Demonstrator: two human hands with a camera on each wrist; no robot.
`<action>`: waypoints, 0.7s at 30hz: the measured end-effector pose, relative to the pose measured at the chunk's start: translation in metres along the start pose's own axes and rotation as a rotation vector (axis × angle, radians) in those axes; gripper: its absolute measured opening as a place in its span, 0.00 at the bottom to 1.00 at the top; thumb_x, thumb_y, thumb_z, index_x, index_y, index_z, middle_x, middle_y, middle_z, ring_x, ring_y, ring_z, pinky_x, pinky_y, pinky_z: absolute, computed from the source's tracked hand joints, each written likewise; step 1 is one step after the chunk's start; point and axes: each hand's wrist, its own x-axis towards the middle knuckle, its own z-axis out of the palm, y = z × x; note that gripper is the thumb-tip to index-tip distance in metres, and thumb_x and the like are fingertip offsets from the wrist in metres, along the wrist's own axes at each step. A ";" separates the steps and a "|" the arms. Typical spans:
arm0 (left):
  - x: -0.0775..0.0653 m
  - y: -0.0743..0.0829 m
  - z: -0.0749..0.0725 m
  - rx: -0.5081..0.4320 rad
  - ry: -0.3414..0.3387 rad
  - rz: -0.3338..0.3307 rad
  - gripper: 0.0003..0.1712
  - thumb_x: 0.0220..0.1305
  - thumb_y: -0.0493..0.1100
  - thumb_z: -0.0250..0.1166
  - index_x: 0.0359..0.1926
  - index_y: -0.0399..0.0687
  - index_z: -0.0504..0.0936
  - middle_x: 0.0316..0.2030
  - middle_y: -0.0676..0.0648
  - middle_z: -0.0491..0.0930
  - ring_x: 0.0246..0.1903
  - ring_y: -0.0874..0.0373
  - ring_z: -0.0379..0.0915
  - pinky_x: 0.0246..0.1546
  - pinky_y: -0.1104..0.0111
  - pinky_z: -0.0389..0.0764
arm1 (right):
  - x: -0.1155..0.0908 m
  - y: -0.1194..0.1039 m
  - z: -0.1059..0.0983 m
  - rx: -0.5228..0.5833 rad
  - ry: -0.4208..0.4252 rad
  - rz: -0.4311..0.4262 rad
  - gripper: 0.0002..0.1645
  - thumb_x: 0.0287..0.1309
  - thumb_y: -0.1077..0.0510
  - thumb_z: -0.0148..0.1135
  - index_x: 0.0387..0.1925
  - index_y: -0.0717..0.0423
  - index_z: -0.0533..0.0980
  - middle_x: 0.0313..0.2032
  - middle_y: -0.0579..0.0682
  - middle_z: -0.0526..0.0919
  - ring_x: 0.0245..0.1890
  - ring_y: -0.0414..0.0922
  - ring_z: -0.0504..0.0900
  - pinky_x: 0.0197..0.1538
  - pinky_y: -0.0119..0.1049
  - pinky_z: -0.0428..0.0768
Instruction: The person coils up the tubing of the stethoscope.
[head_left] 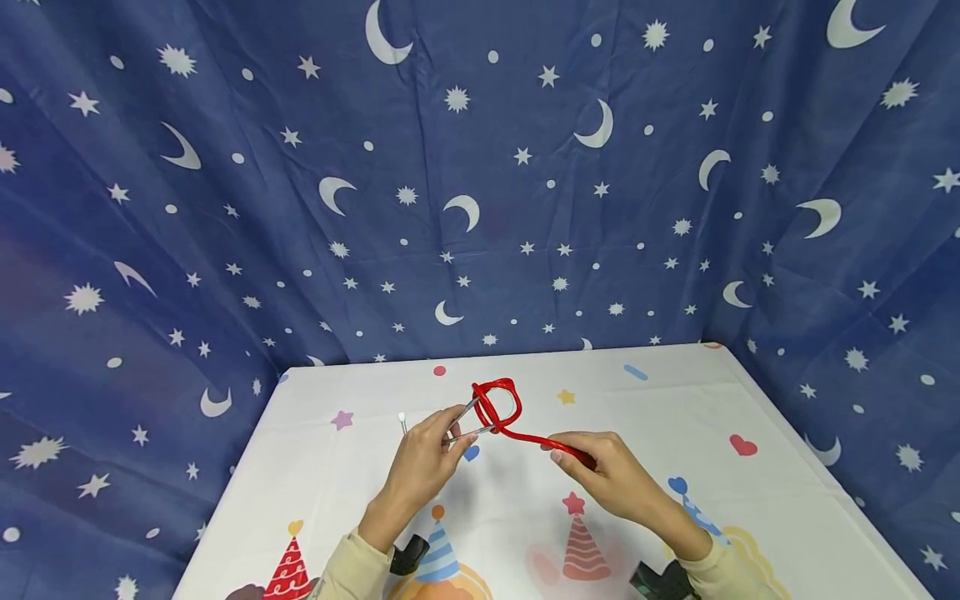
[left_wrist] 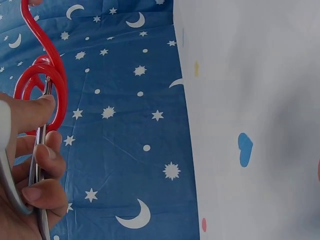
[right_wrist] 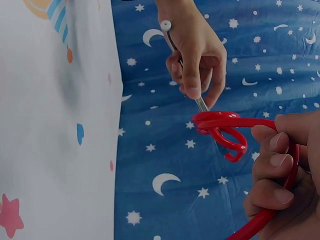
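Above table [head_left: 660, 417], red cord [head_left: 528, 437], perhaps tubing, runs through right hand [head_left: 617, 475]

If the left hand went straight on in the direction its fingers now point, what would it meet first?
The left hand would probably meet the looped red cord first, which the metal tool in its grip reaches; the exact depth is unclear.
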 end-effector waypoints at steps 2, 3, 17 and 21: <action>0.000 0.000 0.000 0.001 -0.011 0.005 0.22 0.53 0.46 0.70 0.49 0.45 0.79 0.25 0.58 0.73 0.20 0.70 0.60 0.21 0.80 0.65 | 0.001 0.000 0.000 -0.007 0.005 0.006 0.11 0.60 0.53 0.60 0.43 0.49 0.80 0.23 0.35 0.77 0.17 0.28 0.66 0.18 0.24 0.69; 0.000 0.000 0.000 0.005 -0.018 0.008 0.22 0.53 0.46 0.70 0.49 0.45 0.78 0.25 0.58 0.73 0.20 0.70 0.60 0.21 0.80 0.64 | 0.001 0.000 -0.001 -0.012 0.010 0.009 0.11 0.59 0.53 0.60 0.43 0.50 0.81 0.24 0.35 0.77 0.17 0.28 0.66 0.18 0.24 0.69; -0.004 -0.002 0.000 -0.003 -0.071 0.013 0.22 0.54 0.48 0.69 0.50 0.47 0.79 0.25 0.61 0.72 0.19 0.72 0.58 0.19 0.81 0.62 | 0.015 0.006 -0.003 -0.060 0.063 -0.084 0.09 0.60 0.55 0.59 0.42 0.47 0.80 0.22 0.37 0.75 0.16 0.28 0.62 0.18 0.23 0.65; -0.002 -0.003 0.000 -0.001 -0.055 0.015 0.22 0.54 0.47 0.70 0.50 0.47 0.79 0.24 0.61 0.72 0.19 0.72 0.58 0.20 0.81 0.63 | 0.017 0.006 -0.004 -0.064 0.069 -0.092 0.09 0.60 0.56 0.59 0.43 0.47 0.80 0.24 0.38 0.76 0.17 0.28 0.62 0.18 0.23 0.65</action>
